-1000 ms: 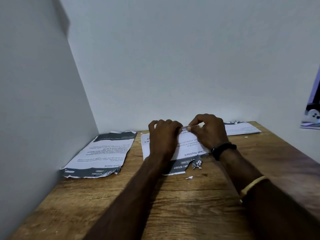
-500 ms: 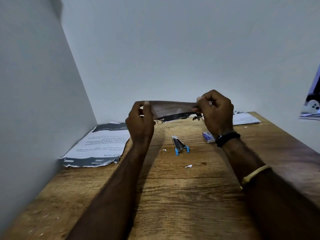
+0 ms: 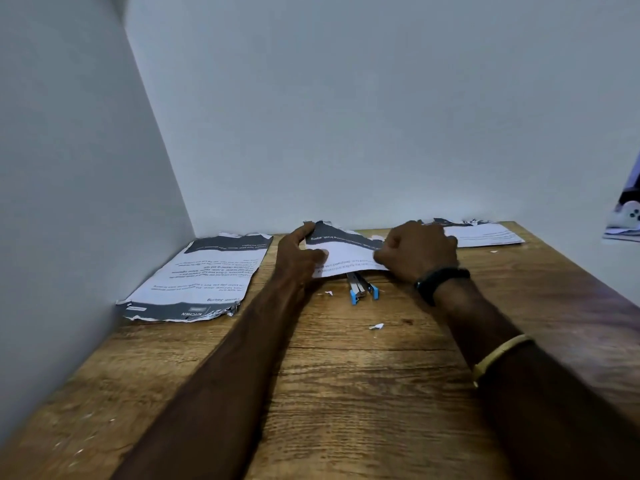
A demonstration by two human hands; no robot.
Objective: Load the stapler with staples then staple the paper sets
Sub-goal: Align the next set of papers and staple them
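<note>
A torn printed paper set (image 3: 346, 252) lies at the back middle of the wooden table (image 3: 346, 393), held at both ends. My left hand (image 3: 299, 256) grips its left edge, thumb on top. My right hand (image 3: 417, 251) pinches its right edge. The stapler (image 3: 362, 289), dark with blue ends, lies on the table with its far half hidden under the paper's near edge. A second paper set (image 3: 204, 277) lies flat at the back left. A third paper set (image 3: 485, 233) lies at the back right. The staple box is hidden.
White walls close the table at the left and the back. Small paper scraps (image 3: 376, 326) lie near the stapler and along the front left. An object with a game-controller print (image 3: 627, 216) sits at the far right edge of view.
The paper set was lifted off the table, baring the stapler and a small box, then flipped and laid down farther back. Both hands stayed on it. It now covers the box and half the stapler.
</note>
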